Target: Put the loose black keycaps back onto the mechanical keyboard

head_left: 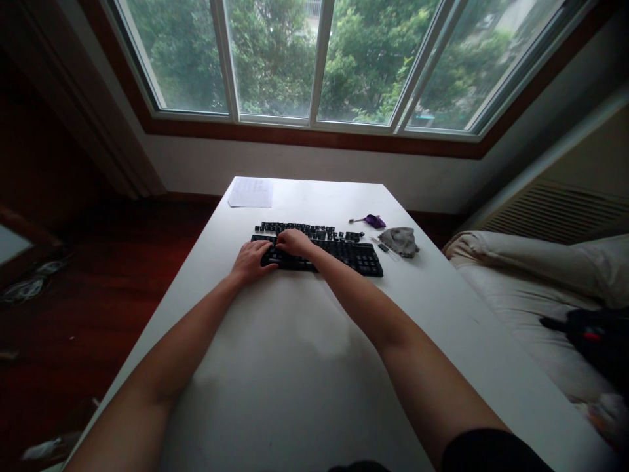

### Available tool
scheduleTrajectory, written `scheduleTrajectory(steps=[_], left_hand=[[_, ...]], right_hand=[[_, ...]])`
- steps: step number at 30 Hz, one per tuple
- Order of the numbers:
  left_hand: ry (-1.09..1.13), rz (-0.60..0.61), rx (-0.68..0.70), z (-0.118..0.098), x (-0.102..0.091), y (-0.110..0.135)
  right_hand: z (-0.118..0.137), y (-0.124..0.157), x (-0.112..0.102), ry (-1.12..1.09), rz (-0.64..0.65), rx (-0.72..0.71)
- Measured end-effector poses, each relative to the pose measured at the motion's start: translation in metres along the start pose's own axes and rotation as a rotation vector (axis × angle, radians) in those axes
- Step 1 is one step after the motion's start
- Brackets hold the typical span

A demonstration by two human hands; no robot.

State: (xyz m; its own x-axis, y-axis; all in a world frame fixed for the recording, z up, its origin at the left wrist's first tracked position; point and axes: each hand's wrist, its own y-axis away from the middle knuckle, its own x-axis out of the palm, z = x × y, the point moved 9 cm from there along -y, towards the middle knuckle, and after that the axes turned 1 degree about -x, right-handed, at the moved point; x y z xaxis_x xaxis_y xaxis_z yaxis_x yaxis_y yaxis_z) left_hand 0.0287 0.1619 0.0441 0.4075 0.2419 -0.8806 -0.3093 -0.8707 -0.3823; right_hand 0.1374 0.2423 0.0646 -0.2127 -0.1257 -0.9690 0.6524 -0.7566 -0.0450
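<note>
A black keyboard (pixel 344 255) lies across the white table. My left hand (pixel 251 259) grips its left end, thumb along the front edge and fingers reaching over the keys. Over the keyboard's left part, my right hand (pixel 293 242) is closed, fingertips pinched together down at the keys. Whatever is between those fingertips is too small to make out. Loose black keycaps (pixel 314 229) stand in rows just behind the keyboard, partly hidden by my right hand. One dark small piece (pixel 383 247) lies off its right end, beside a thin wire-like tool (pixel 393 254).
To the right of the keyboard is a crumpled grey cloth (pixel 400 241), with a purple-headed brush-like item (pixel 374 221) behind it. A sheet of paper (pixel 250 193) lies at the table's (pixel 295 360) far left corner. A pale sofa (pixel 521 282) stands right, below a window.
</note>
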Motion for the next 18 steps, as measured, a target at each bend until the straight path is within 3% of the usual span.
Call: scheduleTrajectory(steps=[9, 18], left_hand=[[0.001, -0.004, -0.004, 0.001, 0.000, 0.000], [-0.006, 0.004, -0.011, 0.000, 0.001, 0.000]], right_hand=[[0.027, 0.005, -0.007, 0.189, 0.009, -0.025], [0.027, 0.023, -0.006, 0.162, -0.071, 0.044]])
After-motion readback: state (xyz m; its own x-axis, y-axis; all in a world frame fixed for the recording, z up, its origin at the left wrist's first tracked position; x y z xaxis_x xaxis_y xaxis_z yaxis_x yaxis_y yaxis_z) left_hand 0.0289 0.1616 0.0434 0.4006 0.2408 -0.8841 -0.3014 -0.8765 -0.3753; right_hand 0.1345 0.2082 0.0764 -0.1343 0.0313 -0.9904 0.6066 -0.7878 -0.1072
